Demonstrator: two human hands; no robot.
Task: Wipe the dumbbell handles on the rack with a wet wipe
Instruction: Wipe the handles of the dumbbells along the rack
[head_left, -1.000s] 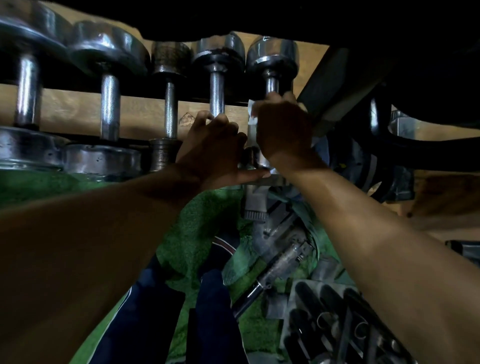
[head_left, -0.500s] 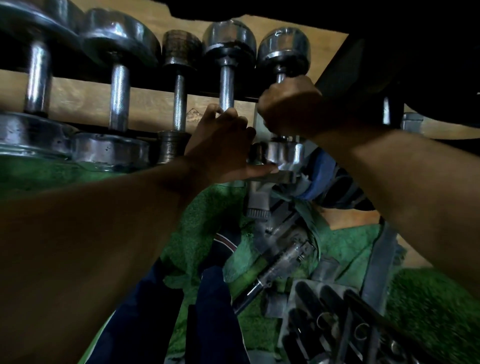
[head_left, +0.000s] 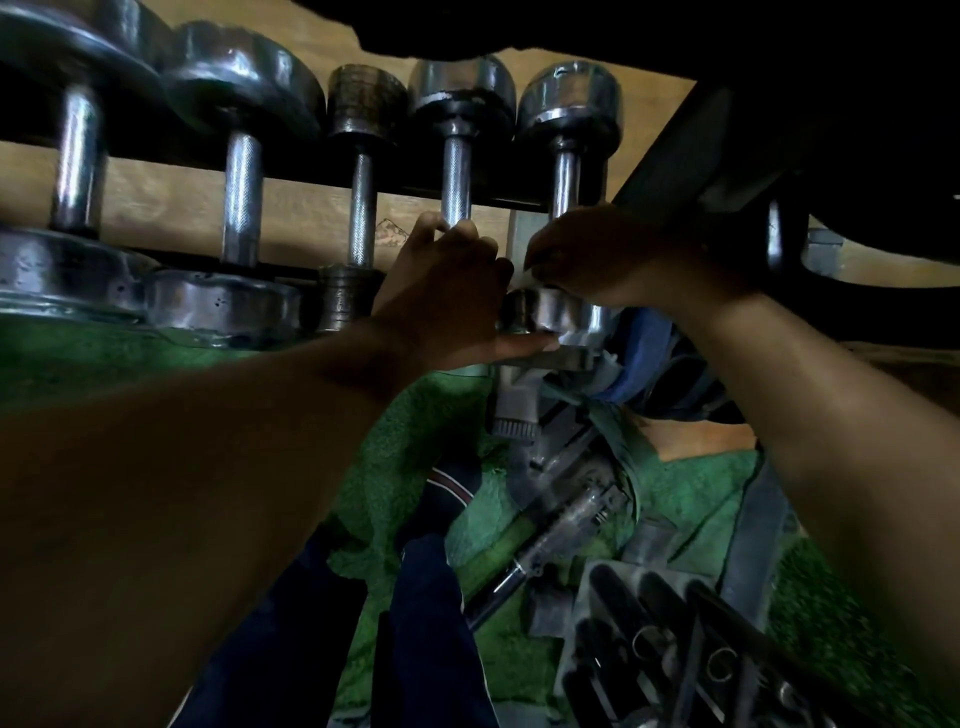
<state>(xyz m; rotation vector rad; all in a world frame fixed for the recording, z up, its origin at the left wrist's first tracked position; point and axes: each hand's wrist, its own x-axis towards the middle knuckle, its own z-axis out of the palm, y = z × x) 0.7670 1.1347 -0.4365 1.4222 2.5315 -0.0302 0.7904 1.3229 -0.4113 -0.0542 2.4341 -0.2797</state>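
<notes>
Several chrome dumbbells lie side by side on a dark rack (head_left: 156, 174). My right hand (head_left: 608, 260) is wrapped round the lower part of the rightmost dumbbell's handle (head_left: 566, 176), with a white wet wipe (head_left: 519, 244) showing at its left edge. My left hand (head_left: 452, 301) rests on the near head of the neighbouring dumbbell (head_left: 457, 176), fingers by its handle and thumb stretched under the rightmost dumbbell's near head (head_left: 556, 312).
A dark frame bar (head_left: 670, 145) slants down at the right of the rack. Green turf (head_left: 415, 415) covers the floor below, with metal tools, a grey tray of dark bars (head_left: 665, 649) and my blue-trousered legs (head_left: 426, 623).
My right hand slid down the rightmost handle from just under the far head to just above the near head. My left hand stayed put.
</notes>
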